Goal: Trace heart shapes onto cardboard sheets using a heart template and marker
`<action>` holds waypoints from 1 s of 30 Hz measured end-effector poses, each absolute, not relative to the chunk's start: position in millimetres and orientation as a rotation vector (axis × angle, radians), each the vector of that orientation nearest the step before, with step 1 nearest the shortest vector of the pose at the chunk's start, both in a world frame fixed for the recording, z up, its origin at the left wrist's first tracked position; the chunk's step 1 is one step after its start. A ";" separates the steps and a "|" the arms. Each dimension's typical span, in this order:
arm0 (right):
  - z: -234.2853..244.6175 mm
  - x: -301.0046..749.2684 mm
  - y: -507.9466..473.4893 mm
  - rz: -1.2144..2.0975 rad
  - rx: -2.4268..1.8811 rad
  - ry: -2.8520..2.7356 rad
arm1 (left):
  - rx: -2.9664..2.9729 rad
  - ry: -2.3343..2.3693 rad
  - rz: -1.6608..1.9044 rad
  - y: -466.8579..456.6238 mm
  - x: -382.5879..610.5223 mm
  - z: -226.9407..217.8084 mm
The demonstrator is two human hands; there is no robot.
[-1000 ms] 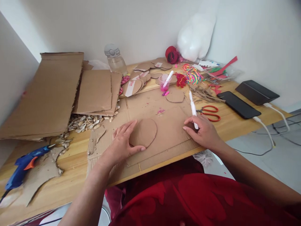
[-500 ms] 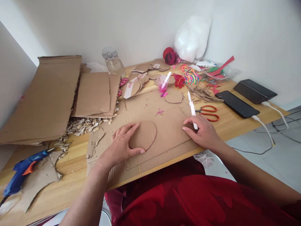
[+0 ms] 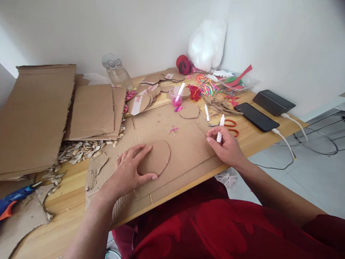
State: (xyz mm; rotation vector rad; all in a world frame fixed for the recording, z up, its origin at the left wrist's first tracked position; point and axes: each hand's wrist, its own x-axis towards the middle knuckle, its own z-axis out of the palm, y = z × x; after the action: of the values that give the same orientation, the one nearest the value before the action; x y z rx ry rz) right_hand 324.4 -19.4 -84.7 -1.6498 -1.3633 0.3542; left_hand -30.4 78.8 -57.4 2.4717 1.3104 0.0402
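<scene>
My left hand (image 3: 132, 167) lies spread over a rounded cardboard cutout (image 3: 159, 158), its thumb and fingers resting around the near and far edges. The cutout sits on a larger cardboard sheet (image 3: 185, 144); its left part is hidden under my palm. Between the fingers of my right hand (image 3: 225, 144) is a white marker pen (image 3: 220, 129), tilted upward above the sheet's right edge. Just behind that hand are orange-handled scissors (image 3: 233, 127). Another slim white piece (image 3: 207, 112), perhaps a pen or cap, lies farther back.
Stacked cardboard (image 3: 91, 111) and shells (image 3: 81, 149) occupy the left, with a blue glue gun (image 3: 16, 198) in front. Heart cutouts (image 3: 145, 99), a pink cup (image 3: 176, 97) and coloured threads (image 3: 206, 85) stand behind. A phone (image 3: 256, 117) and black box (image 3: 273, 102) sit right.
The view has shifted, so the table things appear farther left. My right hand has tipped the marker pen slightly more upright; my left hand stays on the cutout.
</scene>
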 end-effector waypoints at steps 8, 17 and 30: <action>-83.4 324.8 -19.8 0.364 -1.637 -1.337 | 2.500 1.348 0.026 76.1 -27.2 -56.0; -82.7 324.3 -20.4 0.283 -1.671 -1.477 | 2.505 1.335 0.030 71.3 -25.9 -52.7; -87.1 327.2 -17.1 0.157 -1.649 -1.585 | 2.510 1.302 0.045 66.6 -24.1 -45.2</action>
State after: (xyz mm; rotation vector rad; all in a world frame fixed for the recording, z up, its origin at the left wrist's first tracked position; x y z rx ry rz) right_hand 327.2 -17.1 -87.1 -1.6485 -1.5849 0.1571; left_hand -24.1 66.6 -45.2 2.5098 1.3021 0.0445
